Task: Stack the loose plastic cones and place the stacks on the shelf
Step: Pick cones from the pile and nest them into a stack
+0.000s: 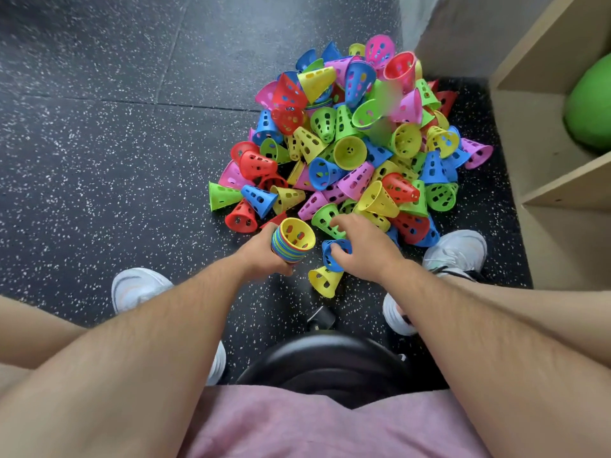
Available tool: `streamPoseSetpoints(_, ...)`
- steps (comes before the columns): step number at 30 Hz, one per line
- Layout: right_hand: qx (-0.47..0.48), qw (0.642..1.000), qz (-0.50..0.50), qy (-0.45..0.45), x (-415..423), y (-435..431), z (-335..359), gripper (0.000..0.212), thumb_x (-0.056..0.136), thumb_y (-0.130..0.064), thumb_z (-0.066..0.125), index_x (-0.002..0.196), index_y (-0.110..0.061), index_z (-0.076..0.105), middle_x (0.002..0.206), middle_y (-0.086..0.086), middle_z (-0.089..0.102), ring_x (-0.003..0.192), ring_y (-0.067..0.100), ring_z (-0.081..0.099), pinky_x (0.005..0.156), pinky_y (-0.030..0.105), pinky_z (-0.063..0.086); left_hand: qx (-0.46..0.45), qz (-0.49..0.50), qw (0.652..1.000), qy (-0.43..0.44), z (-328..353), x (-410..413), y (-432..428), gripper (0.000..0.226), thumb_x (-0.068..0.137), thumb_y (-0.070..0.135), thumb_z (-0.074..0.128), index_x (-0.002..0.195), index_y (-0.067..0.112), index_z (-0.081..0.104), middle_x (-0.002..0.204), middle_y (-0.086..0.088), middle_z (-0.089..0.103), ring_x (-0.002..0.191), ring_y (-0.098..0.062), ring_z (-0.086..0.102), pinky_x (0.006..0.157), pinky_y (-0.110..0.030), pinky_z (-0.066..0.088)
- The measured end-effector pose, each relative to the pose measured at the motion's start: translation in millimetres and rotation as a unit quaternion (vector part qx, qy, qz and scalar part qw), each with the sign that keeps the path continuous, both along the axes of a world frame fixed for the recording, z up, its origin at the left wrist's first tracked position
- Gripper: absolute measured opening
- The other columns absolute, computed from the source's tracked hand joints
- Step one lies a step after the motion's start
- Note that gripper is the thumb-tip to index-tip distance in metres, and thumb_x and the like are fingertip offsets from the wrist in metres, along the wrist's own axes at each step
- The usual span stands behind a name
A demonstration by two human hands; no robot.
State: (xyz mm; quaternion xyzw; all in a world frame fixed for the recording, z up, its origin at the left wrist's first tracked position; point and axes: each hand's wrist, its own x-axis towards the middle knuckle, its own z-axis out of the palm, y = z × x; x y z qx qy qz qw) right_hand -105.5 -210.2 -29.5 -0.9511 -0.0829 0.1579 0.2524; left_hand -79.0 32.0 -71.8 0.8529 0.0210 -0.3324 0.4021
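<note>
A big heap of loose perforated plastic cones [350, 140] in red, blue, green, yellow and pink lies on the dark speckled floor. My left hand [261, 252] grips a stack of nested cones [292, 241], open end up, with a yellow one on top. My right hand [363, 249] holds a blue cone [332, 257] at the heap's near edge, its fingers curled round the rim. A single yellow cone [325, 280] lies on the floor just below that hand. The wooden shelf [542, 180] stands to the right of the heap.
A green ball [591, 107] sits in one shelf compartment. My white shoes [139, 289] [458, 249] flank the near edge of the heap. A black round stool seat [325, 361] is beneath me. Open floor stretches to the left.
</note>
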Motion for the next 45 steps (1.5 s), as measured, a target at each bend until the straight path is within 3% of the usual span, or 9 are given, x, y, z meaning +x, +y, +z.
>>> streamPoseSetpoints(5,-0.081,0.993,0.083,-0.010,-25,-25,-20,0.028,0.086,-0.030,0.064,0.113,-0.023,0.059,0.123,-0.003,0.052,0.107,0.021,0.049,0.089,0.042,0.050,0.006,-0.037,0.999,0.015,-7,-6,-9,0.077,0.063,0.011,0.091,0.122,0.027,0.044,0.105,-0.001,0.067,0.095,-0.020,0.066,0.081,-0.036,0.055)
streamPoseSetpoints(13,-0.143,0.985,0.089,-0.042,-14,-13,-22,0.031,0.096,-0.026,0.054,0.125,-0.024,0.063,0.156,-0.003,0.037,0.134,0.025,0.034,0.107,0.042,0.037,0.009,-0.049,0.999,0.021,-6,-4,-20,0.077,0.065,0.010,0.089,0.124,0.026,0.043,0.106,-0.002,0.065,0.094,-0.017,0.065,0.071,-0.028,0.049)
streamPoseSetpoints(19,-0.132,0.988,0.081,-0.019,-12,-23,-26,0.046,0.098,-0.031,0.049,0.143,-0.018,0.052,0.147,-0.009,0.045,0.133,0.019,0.035,0.109,0.039,0.035,0.025,-0.036,0.999,0.020,-6,-3,-16,0.075,0.064,0.009,0.091,0.121,0.023,0.045,0.103,0.000,0.065,0.092,-0.017,0.064,0.072,-0.029,0.048)
streamPoseSetpoints(24,-0.002,0.997,-0.068,0.026,-8,-32,-24,0.073,0.081,-0.046,0.076,0.138,-0.013,0.046,0.132,-0.002,0.038,0.127,0.014,0.039,0.109,0.033,0.040,0.037,-0.014,0.999,0.018,-9,-3,-13,0.076,0.063,0.007,0.092,0.122,0.020,0.046,0.103,0.000,0.065,0.092,-0.016,0.063,0.073,-0.030,0.048)
streamPoseSetpoints(29,-0.004,0.996,-0.082,-0.035,-6,-36,-26,0.039,0.095,-0.035,0.065,0.123,-0.009,0.055,0.121,0.005,0.046,0.115,0.023,0.048,0.097,0.038,0.046,0.037,-0.016,0.999,0.016,-10,-4,-18,0.074,0.062,0.009,0.091,0.120,0.023,0.046,0.103,-0.002,0.067,0.094,-0.020,0.066,0.082,-0.038,0.056)
streamPoseSetpoints(32,0.020,0.993,-0.076,-0.086,-3,-32,-26,0.026,0.103,-0.034,0.051,0.112,-0.010,0.058,0.107,0.006,0.052,0.102,0.026,0.051,0.088,0.042,0.048,0.031,-0.017,0.999,0.012,-10,-8,-24,0.071,0.063,0.008,0.090,0.118,0.022,0.047,0.100,-0.002,0.066,0.087,-0.015,0.064,0.071,-0.032,0.050)
streamPoseSetpoints(37,-0.008,0.991,0.005,-0.131,-1,-18,-23,0.025,0.105,-0.028,0.044,0.109,-0.009,0.060,0.099,0.006,0.058,0.095,0.029,0.051,0.084,0.047,0.046,0.025,-0.016,1.000,0.010,-13,-7,-22,0.071,0.060,0.011,0.090,0.116,0.023,0.047,0.101,-0.003,0.068,0.089,-0.020,0.066,0.073,-0.033,0.052)
streamPoseSetpoints(41,-0.051,0.991,0.101,-0.069,-1,1,-16,0.034,0.106,-0.034,0.041,0.132,-0.017,0.053,0.120,0.001,0.060,0.109,0.024,0.049,0.094,0.044,0.044,0.020,-0.012,1.000,0.011,-14,-5,-16,0.072,0.059,0.011,0.090,0.116,0.022,0.047,0.100,-0.001,0.067,0.089,-0.020,0.066,0.078,-0.037,0.056)
streamPoseSetpoints(45,-0.008,0.998,0.056,-0.003,-8,13,-17,0.041,0.098,-0.020,0.048,0.139,-0.024,0.044,0.117,0.004,0.055,0.109,0.027,0.054,0.090,0.041,0.046,0.019,0.005,1.000,0.007,-15,-4,-8,0.072,0.062,0.009,0.091,0.118,0.019,0.047,0.100,0.001,0.065,0.086,-0.015,0.063,0.075,-0.033,0.053)
